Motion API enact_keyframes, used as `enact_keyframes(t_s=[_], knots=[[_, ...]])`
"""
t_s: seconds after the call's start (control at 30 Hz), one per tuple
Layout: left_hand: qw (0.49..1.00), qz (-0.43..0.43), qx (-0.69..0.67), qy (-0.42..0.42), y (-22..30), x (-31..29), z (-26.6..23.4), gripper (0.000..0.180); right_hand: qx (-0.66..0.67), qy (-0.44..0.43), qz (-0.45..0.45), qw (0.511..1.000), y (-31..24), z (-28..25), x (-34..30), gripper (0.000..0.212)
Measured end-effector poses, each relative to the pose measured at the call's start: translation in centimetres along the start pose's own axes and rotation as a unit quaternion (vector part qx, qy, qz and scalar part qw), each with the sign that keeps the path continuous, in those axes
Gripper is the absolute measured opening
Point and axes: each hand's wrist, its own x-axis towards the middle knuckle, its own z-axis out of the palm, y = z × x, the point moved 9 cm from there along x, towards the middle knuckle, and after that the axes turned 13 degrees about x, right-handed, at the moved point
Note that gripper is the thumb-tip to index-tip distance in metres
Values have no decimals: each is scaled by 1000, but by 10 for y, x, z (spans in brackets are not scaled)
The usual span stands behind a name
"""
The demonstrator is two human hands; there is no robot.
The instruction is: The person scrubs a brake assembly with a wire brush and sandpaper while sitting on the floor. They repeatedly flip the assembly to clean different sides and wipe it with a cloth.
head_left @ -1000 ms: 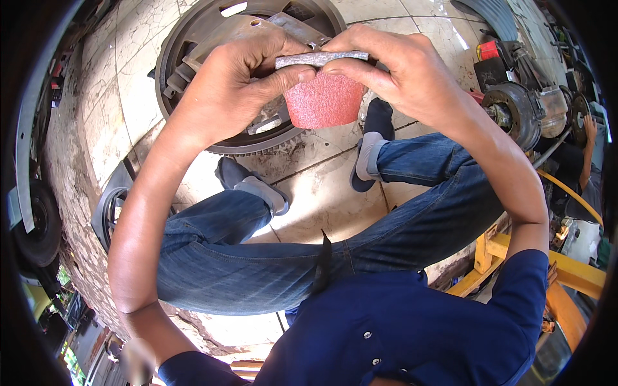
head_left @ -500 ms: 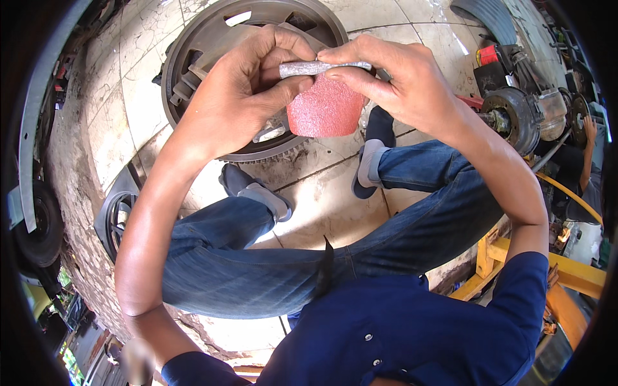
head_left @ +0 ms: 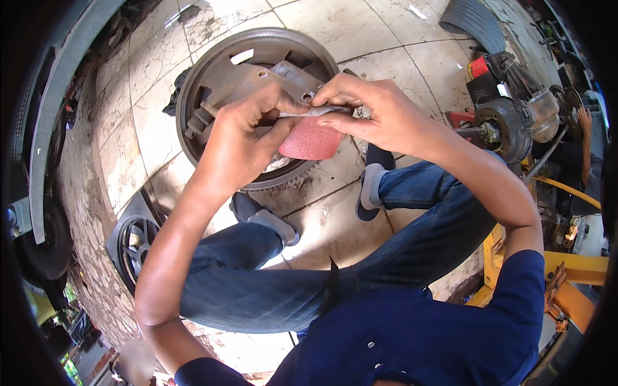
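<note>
A piece of red, coarse-grained sandpaper [head_left: 312,143] hangs between my two hands, its upper edge folded over to a grey strip. My left hand [head_left: 241,138] pinches one end of that edge between thumb and fingers. The other end is pinched by my right hand [head_left: 380,119]. Both hands are over the near part of a round, dark metal wheel-like part [head_left: 251,36] with a toothed rim, lying on the tiled floor. A flat metal plate with holes [head_left: 241,82] sits within its ring, partly hidden by my hands.
Greasy machine parts with a round hub [head_left: 502,132] stand to the right. A yellow metal frame [head_left: 573,269] is at the lower right. Another person's arm [head_left: 586,145] shows at the far right. A black slotted part [head_left: 132,248] leans at left. My feet rest near the wheel-like part.
My hands have come lower in view with the sandpaper, uncovering more of the metal plate behind them. The sandpaper's hanging part now looks shorter and tilted. Both hands keep hold of it.
</note>
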Motion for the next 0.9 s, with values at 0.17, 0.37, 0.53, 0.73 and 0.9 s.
enact_keyframes(t_s=[0.17,0.37,0.53,0.73,0.9], knots=[[988,61,130,52,10,11,-18,36,-51,39,22,998,17,-49,8,23],[984,-15,172,39,-43,10,-34,31,-88,-83,271,955,93,-64,-13,34],[990,-22,135,26,-61,8,-23,24,92,-51,378,920,169,-59,-33,54],[989,-36,139,26,-67,9,-25,22,23,77,412,908,276,-83,-34,49],[988,-23,148,35,-69,7,-26,21,12,311,338,888,335,-47,-46,46]])
